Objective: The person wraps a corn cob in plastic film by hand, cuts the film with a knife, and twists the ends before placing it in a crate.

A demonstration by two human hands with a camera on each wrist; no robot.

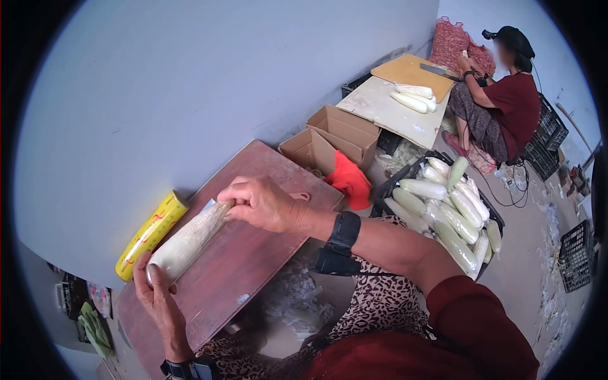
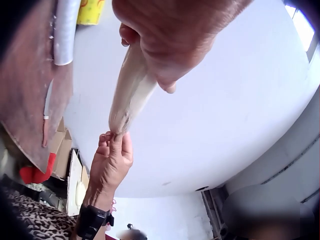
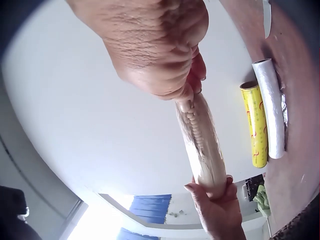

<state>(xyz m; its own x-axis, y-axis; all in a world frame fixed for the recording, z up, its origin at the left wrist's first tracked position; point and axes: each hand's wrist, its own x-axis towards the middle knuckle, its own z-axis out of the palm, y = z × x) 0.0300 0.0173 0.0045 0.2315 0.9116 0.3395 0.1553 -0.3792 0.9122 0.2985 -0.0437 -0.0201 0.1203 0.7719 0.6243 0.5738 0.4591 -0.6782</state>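
Observation:
An ear of corn (image 1: 190, 244), pale-husked and glossy with clear film, is held at a slant above the reddish-brown table (image 1: 253, 266). My right hand (image 1: 269, 206) pinches its narrow end between thumb and fingers. At the thick end, my left hand (image 1: 161, 307) grips it with the thumb on one side and fingers on the other. A row of kernels shows through a gap in the husk in the right wrist view. Along the wall side of the table lie a roll of clear film (image 3: 270, 107) and a yellow-wrapped roll (image 3: 255, 125).
A knife (image 2: 48, 102) lies on the table. Beyond the table stand cardboard boxes (image 1: 342, 130) with a red cloth (image 1: 348, 180). At my right is a black crate (image 1: 500, 221) of wrapped corn. Another person (image 1: 516, 101) sits by a low table (image 1: 373, 104) with corn ears.

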